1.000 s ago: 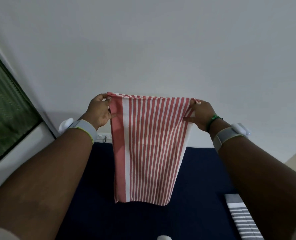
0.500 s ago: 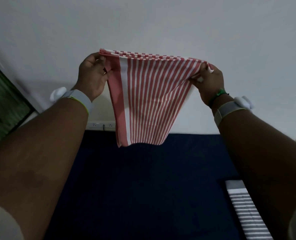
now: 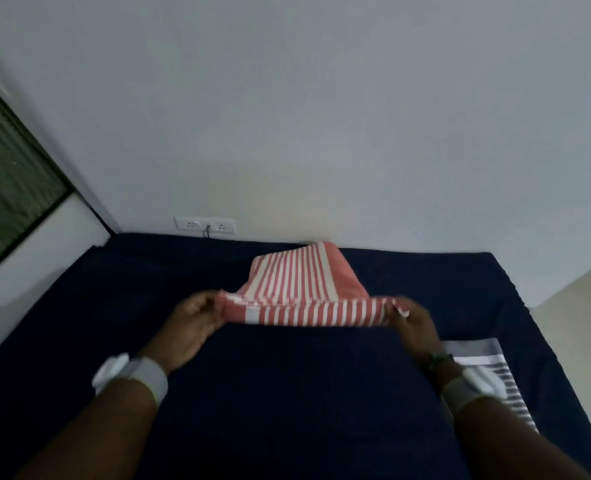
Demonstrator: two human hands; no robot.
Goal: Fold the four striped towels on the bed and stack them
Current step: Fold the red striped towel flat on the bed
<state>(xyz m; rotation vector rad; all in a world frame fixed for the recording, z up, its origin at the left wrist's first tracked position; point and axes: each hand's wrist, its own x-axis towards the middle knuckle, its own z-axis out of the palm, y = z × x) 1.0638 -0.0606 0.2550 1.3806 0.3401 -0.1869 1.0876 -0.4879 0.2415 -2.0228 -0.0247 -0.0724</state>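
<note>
I see that the red striped towel [image 3: 302, 282] has come down from the air: half a second ago both hands held it high in front of the wall, hanging free, and now its far part lies on the bed [image 3: 114, 289] while the near edge is stretched between the hands just above the dark blue sheet. The left hand [image 3: 192, 322] pinches the left end of this edge, and the right hand [image 3: 412, 323] pinches the right end; both are closed on the cloth (the picture is a little blurred from motion, so I cannot say which fingers do the pinching). The far part looks doubled over, with the broad red band on the right side.

For the task I judge this to mean that the towel is being laid down for the next fold, not yet finished. A grey striped towel [image 3: 495, 372], already folded as it seems, lies at the right edge of the bed, partly behind the right wrist, so the stack would probably grow there. The other towels I cannot see.

On the wall [image 3: 321, 116] there is a white socket plate [image 3: 204, 225] with a cable plugged in. I can read no brand, label or writing anywhere.
</note>
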